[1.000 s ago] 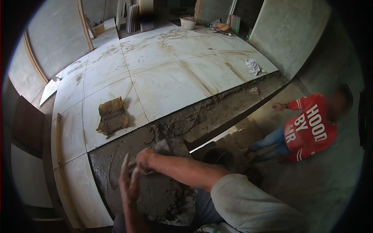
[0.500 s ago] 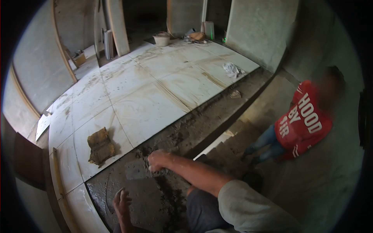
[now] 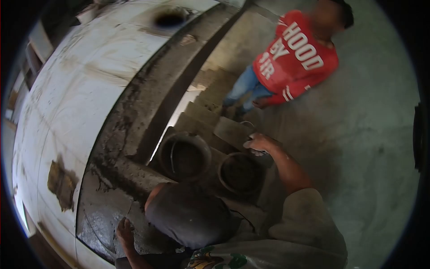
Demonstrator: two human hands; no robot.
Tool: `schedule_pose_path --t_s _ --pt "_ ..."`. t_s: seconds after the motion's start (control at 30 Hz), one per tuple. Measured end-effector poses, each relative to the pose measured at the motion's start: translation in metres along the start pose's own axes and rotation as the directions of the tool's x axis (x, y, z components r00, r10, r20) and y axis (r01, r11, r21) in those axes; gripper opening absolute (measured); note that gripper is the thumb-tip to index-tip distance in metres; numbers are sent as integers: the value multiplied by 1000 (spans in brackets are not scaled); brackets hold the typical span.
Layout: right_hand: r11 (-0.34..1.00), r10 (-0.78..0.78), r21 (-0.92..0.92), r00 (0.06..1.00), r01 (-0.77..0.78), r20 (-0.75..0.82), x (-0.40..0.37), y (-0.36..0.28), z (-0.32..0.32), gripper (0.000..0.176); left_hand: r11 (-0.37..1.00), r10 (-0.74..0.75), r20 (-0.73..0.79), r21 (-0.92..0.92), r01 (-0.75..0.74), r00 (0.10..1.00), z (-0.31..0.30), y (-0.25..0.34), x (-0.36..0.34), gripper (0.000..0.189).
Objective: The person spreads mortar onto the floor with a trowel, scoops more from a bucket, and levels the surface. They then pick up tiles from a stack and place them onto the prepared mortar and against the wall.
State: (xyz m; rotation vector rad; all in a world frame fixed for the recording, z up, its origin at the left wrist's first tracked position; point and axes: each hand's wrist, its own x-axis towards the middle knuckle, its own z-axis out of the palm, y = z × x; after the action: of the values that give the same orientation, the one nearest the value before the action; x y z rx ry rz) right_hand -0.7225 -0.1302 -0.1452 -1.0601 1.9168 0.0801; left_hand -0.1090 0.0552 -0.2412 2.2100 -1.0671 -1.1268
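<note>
My right hand [image 3: 258, 144] is closed on a flat trowel, whose grey blade [image 3: 233, 132] extends to its left above a round bucket of dark mix [image 3: 242, 174]. A second bucket [image 3: 185, 157] with a wire handle stands to the left of it. My left hand [image 3: 125, 229] is low on the left, over wet grey mortar [image 3: 96, 222], its fingers loosely spread with nothing visible in them. A dirty yellowish sponge or pad [image 3: 61, 186] lies on the white tiles [image 3: 103, 94].
A person in a red top [image 3: 295, 51] and jeans stands beyond the buckets, near steps [image 3: 201, 112] that lead down. A raised concrete edge [image 3: 168, 96] runs along the tiles. A grey wall [image 3: 371, 148] is on the right.
The view has swung right and down, bringing both buckets into sight. My right hand has moved with the trowel from the mortar bed to the buckets. My left hand stays near the mortar.
</note>
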Motion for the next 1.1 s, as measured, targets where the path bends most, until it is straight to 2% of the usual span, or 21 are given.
schedule_pose_path --t_s 0.03,0.1,0.17,0.2,0.27,0.4,0.47,0.53,0.6,0.67,0.7,0.77,0.87,0.97,1.1 --pt "1000 23 16 1000 -23 -8 -11 18 -6 42 1000 10 25 11 -11 1000 0 -7 7 45" --pt "922 232 -314 972 -228 -22 -36 48 -8 39 997 -45 -47 63 48 998 0 -16 20 45" --pt "853 108 -488 978 -184 -181 -37 108 15 36 997 -52 -33 55 54 998 1 5 20 47" --pt "855 121 -479 975 -198 -188 -46 115 23 36 996 -74 -56 38 76 996 3 9 21 48" --pt "843 298 -443 951 -303 -85 -62 117 35 39 996 -87 -54 4 88 995 11 0 28 49" --pt "868 310 -367 942 -334 -125 -45 160 85 38 999 2 -73 37 1 997 21 -6 24 46" --pt "858 276 -372 929 -354 -248 -41 164 103 38 1000 -11 -96 8 12 995 17 -13 21 44" --pt "878 250 -341 930 -335 -271 -26 180 121 38 999 -24 -113 -28 21 993 14 -22 17 43" --pt "897 220 -310 926 -315 -306 -20 182 124 38 994 -103 -140 -55 96 985 13 -33 17 39" --pt "900 434 14 895 -435 -101 -17 162 126 41 994 -105 -148 -59 97 983 15 -40 18 38" --pt "902 430 10 898 -431 -98 -14 157 131 41 993 -111 -157 -55 103 981 14 -39 16 37" --pt "861 470 225 883 -456 -7 -15 151 144 42 993 -102 -169 -68 92 980 17 -37 13 37" --pt "827 500 321 865 -462 -41 -14 151 161 41 995 -73 -167 -73 61 983 19 -41 22 37" --pt "822 480 350 877 -449 -4 -9 153 168 42 996 -70 -151 -64 61 986 21 -34 16 38" --pt "866 421 318 906 -386 -48 3 153 176 42 994 -79 -108 -82 71 991 17 -53 21 40"
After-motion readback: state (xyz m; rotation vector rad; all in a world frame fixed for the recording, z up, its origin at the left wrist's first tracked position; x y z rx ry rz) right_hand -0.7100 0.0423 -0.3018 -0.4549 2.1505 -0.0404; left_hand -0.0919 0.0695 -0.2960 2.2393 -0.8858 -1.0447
